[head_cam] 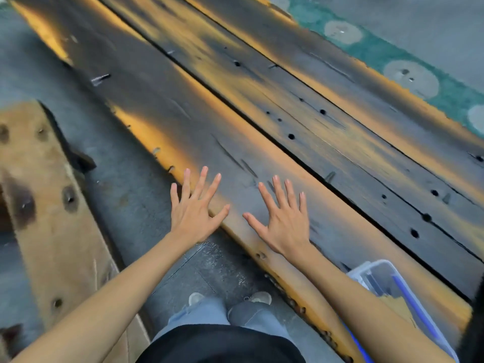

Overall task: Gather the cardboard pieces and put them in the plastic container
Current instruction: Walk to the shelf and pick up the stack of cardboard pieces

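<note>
My left hand (195, 208) and my right hand (284, 218) are stretched out side by side, palms down, fingers spread, over the near edge of a dark, worn wooden table (301, 121). Neither hand holds anything. A clear plastic container (377, 276) with a blue rim sits at the lower right on the table, partly hidden behind my right forearm. A tan cardboard piece (399, 306) shows inside it. No loose cardboard pieces show on the planks. The picture is blurred by motion.
A pale wooden board (47, 205) with knots and screw marks lies at the left over the grey floor (125, 184). A teal mat with pale circles (408, 66) borders the table's far side. My legs and shoes stand below the table edge.
</note>
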Available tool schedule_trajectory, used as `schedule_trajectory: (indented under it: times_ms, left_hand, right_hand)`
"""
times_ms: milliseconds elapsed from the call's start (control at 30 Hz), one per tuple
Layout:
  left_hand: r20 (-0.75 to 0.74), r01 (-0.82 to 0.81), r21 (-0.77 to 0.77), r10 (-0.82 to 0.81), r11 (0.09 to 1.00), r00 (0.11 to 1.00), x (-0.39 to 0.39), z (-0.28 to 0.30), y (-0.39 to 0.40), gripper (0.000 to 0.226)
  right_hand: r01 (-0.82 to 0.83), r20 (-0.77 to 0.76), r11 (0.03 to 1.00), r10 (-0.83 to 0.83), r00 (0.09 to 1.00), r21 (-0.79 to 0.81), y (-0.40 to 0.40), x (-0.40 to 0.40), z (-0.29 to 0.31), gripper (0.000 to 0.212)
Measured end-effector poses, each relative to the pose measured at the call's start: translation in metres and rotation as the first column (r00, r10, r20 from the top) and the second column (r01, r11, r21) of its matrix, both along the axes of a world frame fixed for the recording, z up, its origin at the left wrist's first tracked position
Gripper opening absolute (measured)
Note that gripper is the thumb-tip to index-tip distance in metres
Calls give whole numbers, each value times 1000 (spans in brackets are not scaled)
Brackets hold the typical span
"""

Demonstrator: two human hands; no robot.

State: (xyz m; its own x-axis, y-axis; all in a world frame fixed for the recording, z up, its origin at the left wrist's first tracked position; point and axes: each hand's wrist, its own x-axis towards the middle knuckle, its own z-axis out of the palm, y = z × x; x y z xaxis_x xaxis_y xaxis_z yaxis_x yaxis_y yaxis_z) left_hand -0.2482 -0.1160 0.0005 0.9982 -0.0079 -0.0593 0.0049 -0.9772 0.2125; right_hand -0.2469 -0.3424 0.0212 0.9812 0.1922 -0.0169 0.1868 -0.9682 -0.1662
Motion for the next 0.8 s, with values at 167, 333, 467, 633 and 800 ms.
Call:
schedule_trajectory:
  times_ms: [167,333,467,633,800]
  left_hand:
    - [18,-188,-11,189,982,982,-30,8,70,80]
    - [26,-358,-17,358,934,933,-66,17,131,80]
    - [25,-503,-22,503,864,864,-100,24,180,80]
    - [44,-651,-47,653,757,756,-142,31,219,79]
    - [49,-794,-75,798,603,601,-190,35,234,80]
  right_hand:
    - [-179,-4,984,179,984,-20,73,9,8,83]
    - [-331,20,944,331,943,-5,149,11,16,82]
    - [-466,23,885,466,884,3,208,11,24,84]
    - [-594,19,804,594,804,-2,266,5,37,86]
    - [-742,19,671,741,671,20,316,-5,43,84]
